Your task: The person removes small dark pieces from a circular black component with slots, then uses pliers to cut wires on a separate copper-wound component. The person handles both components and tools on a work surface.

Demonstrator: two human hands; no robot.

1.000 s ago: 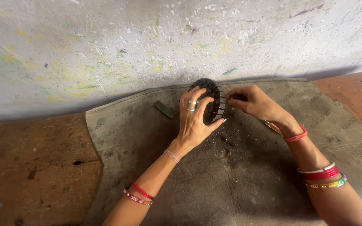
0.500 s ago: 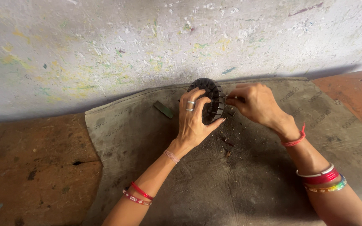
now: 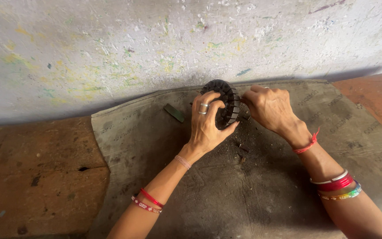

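A black ring-shaped part with slotted ribs around its rim (image 3: 227, 99) stands on edge on a grey mat (image 3: 155, 146), close to the wall. My left hand (image 3: 206, 126) wraps around its near side and holds it upright; a silver ring shows on one finger. My right hand (image 3: 268, 106) is at the part's right edge, fingers pinched against the ribs. What the fingertips pinch is hidden. Dark crumbs and small bits (image 3: 243, 148) lie on the mat just below the part.
A small dark green flat piece (image 3: 173, 113) lies on the mat left of the part. A paint-flecked pale wall (image 3: 155, 48) rises right behind it. Reddish-brown floor (image 3: 36, 177) borders the mat on the left and far right.
My right hand has drawn in tighter against the part's right edge and my right forearm has shifted slightly. My left hand keeps the same hold.
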